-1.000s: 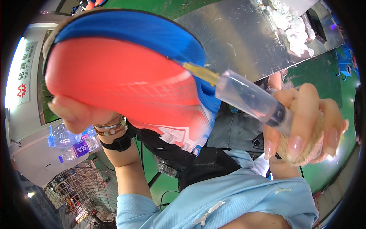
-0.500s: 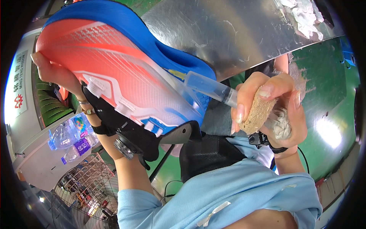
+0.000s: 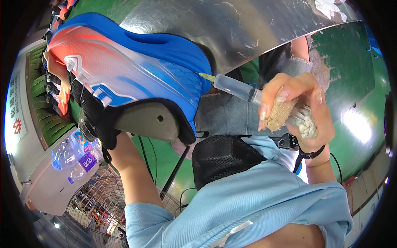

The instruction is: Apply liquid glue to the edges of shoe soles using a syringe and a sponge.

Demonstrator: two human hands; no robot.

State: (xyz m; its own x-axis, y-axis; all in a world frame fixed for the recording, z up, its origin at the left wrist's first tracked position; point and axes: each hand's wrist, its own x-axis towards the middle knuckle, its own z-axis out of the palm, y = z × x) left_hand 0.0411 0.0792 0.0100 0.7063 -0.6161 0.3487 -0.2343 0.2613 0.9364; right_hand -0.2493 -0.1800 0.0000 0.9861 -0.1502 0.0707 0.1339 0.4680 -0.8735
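Observation:
A running shoe [image 3: 140,72], red fading to white and blue with a thick blue sole, is tilted on its side in front of me at the left. My left hand [image 3: 58,68] grips it around the toe end, mostly hidden behind the upper. In my right hand [image 3: 304,97] is a clear syringe [image 3: 235,87] with a yellow-green needle tip. The tip touches, or nearly touches, the seam between upper and sole near the heel. The same hand also clasps a rough tan block [image 3: 279,115] and a crumpled white wad [image 3: 305,123].
A metal table [image 3: 198,29] spans the far side, with white crumpled tissue [image 3: 331,8] on it. Plastic bottles [image 3: 68,153] stand at the left above a wire fan [image 3: 97,206]. Across from me, another person's leg in denim [image 3: 275,66] shows by the table edge.
The shoe has turned and shifted left, bringing its heel opening into fuller view. The syringe tip now meets the seam farther toward the heel. My right hand keeps its hold.

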